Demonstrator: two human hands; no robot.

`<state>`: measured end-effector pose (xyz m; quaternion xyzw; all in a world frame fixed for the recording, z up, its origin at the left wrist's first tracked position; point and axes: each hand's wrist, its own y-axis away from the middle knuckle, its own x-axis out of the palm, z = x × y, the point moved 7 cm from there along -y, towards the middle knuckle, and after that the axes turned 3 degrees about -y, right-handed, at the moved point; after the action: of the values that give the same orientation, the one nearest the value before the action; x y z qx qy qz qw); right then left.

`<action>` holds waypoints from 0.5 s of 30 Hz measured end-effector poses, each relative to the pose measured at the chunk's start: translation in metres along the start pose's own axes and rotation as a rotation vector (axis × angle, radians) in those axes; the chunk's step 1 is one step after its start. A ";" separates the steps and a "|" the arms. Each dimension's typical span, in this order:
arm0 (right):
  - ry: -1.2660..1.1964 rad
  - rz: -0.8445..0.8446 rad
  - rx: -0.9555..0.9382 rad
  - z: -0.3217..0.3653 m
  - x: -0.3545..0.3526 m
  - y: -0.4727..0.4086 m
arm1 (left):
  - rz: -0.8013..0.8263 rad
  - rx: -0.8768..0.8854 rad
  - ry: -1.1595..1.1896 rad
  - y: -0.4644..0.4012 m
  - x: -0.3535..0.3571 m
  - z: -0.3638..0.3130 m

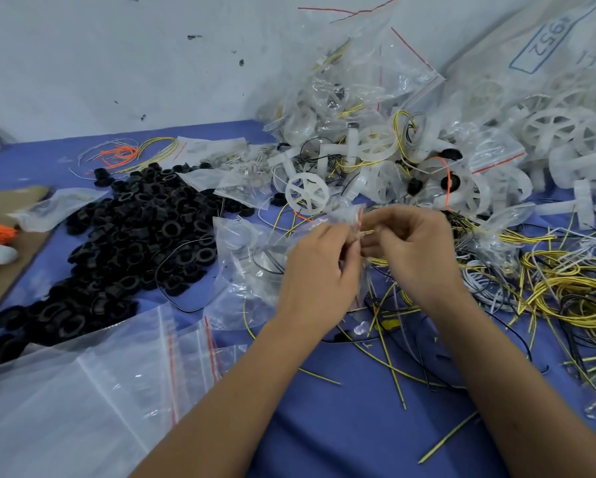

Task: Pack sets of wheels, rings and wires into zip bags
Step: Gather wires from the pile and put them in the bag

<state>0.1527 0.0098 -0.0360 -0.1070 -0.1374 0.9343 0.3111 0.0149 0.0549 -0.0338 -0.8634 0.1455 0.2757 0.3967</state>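
My left hand (pixel 319 267) and my right hand (pixel 414 246) meet at the middle of the table, both pinching the red-striped top of a small clear zip bag (pixel 350 220) held between them. The bag hangs down between my hands, and its contents are too blurred to tell. A loose white spoked wheel (pixel 307 193) lies just beyond my hands. Black rings (pixel 134 232) form a big heap to the left. Yellow, white and black wires (pixel 572 288) tangle at the right.
Filled zip bags (pixel 376 108) pile up against the wall at the back. More white wheels (pixel 552 129) heap at the far right. Empty zip bags (pixel 124 367) lie front left on the blue cloth (pixel 341 426). Cardboard (pixel 10 267) and orange wire sit at the left edge.
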 end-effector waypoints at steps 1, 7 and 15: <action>0.040 -0.065 -0.007 -0.001 -0.009 -0.002 | 0.019 -0.040 -0.017 0.000 0.002 0.006; 0.682 -0.202 -0.181 0.002 -0.043 -0.008 | -0.034 -0.231 -0.068 -0.002 -0.008 0.035; 0.948 -0.035 -0.064 -0.006 -0.030 -0.007 | -0.060 -0.288 -0.118 -0.003 -0.016 0.046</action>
<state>0.1820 -0.0024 -0.0358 -0.5286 -0.0107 0.7724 0.3519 -0.0132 0.0922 -0.0474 -0.8976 0.0550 0.3319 0.2849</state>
